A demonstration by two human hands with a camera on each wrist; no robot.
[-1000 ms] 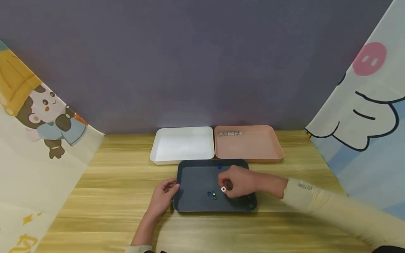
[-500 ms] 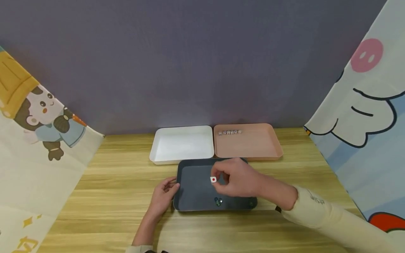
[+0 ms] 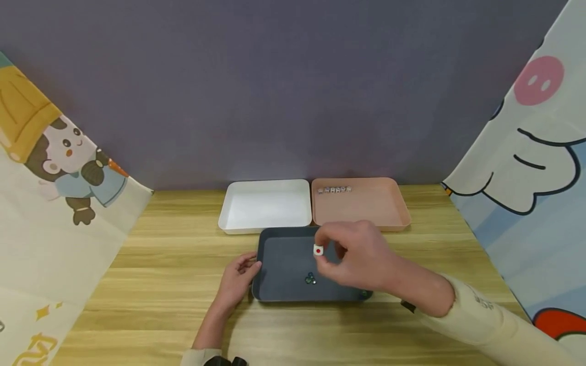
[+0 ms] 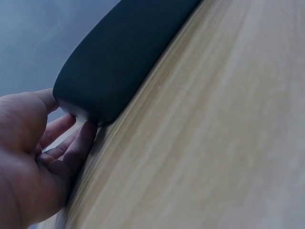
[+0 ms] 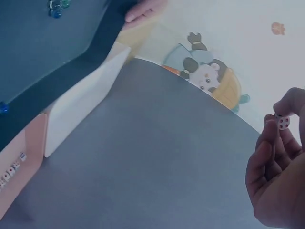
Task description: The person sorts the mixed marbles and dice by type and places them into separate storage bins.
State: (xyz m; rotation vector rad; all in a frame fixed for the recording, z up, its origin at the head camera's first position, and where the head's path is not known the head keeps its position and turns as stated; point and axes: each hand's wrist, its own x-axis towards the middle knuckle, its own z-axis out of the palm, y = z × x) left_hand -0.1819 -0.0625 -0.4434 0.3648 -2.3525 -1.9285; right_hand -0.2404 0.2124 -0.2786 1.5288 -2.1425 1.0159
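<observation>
Over the right part of a dark grey tray, my right hand pinches a small white die between thumb and index finger. One red pip faces the head camera; the right wrist view shows another face of the die with several pips. My left hand holds the tray's left edge, thumb at the rim and fingers against the side below, as the left wrist view shows. A cluster of glass marbles lies on the tray floor, and a green marble sits in its near right corner.
Behind the dark tray, a white tray and a pink tray stand side by side. A row of several dice lines the pink tray's far left part. A blue marble shows by the dark tray's wall in the right wrist view.
My right hand has risen from low over the tray with the die in its pinch. The marble cluster has shifted toward me, then back. My left hand stays at the tray edge.
</observation>
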